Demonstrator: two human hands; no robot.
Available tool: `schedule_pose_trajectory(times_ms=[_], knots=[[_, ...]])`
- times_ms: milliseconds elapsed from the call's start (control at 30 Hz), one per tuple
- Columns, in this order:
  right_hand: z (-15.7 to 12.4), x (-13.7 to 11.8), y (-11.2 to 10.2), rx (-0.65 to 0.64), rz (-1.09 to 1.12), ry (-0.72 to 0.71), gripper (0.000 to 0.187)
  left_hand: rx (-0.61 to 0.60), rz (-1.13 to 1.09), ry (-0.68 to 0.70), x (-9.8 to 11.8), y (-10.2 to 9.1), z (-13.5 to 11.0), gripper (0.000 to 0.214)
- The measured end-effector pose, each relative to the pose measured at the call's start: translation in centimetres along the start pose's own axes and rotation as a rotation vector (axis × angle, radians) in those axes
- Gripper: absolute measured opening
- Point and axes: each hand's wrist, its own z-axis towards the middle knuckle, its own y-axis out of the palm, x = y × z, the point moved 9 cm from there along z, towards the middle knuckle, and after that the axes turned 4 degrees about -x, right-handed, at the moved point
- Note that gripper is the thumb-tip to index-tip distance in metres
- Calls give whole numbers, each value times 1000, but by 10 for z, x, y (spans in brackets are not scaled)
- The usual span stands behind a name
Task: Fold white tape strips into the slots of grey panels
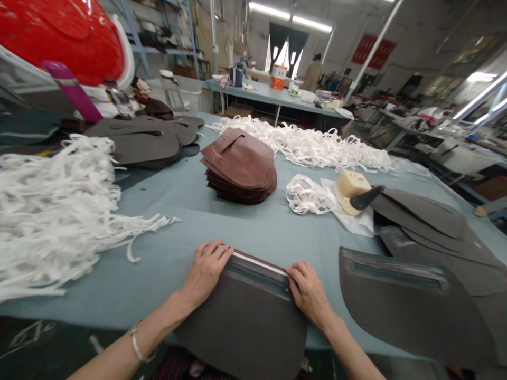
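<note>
A dark grey panel (249, 322) with rounded lower corners lies in front of me, its near part reaching past the table's edge. Along its far edge runs a narrow white strip (261, 264), beside a shiny slot-like band. My left hand (208, 269) is at the strip's left end, fingers bent and pressed on the edge, thumb hidden. At the other end, my right hand (309, 290) pinches the strip against the panel's corner. A similar grey panel (400, 306) with a long slot lies to the right.
Brown leather-like pieces (241, 163) are stacked ahead. White strips lie heaped at left (55, 211) and far back (304, 140), with a small bundle (307, 195). A dark-handled brush (366, 198) rests by a yellowish block (352, 184). More grey pieces (138, 140) lie back left.
</note>
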Motion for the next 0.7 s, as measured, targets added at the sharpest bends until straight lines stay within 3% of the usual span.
schedule_pose_trajectory(times_ms=[167, 267, 367, 467, 600, 700], knots=[[-5, -7, 2, 9, -78, -31, 18, 21, -169, -85, -14, 0, -2, 35], [2, -6, 0, 35, -83, -62, 19, 122, -260, -261, -39, -10, -14, 36], [26, -19, 1, 93, 1, -129, 15, 252, -287, -439, -70, -25, -34, 36], [70, -60, 15, 84, 158, -219, 14, 375, -220, -566, -102, -43, -57, 34], [148, -147, 53, -57, 392, -318, 19, 516, -53, -738, -137, -69, -87, 31], [211, -193, 80, -70, 479, -263, 20, 548, 0, -725, -147, -76, -91, 29]])
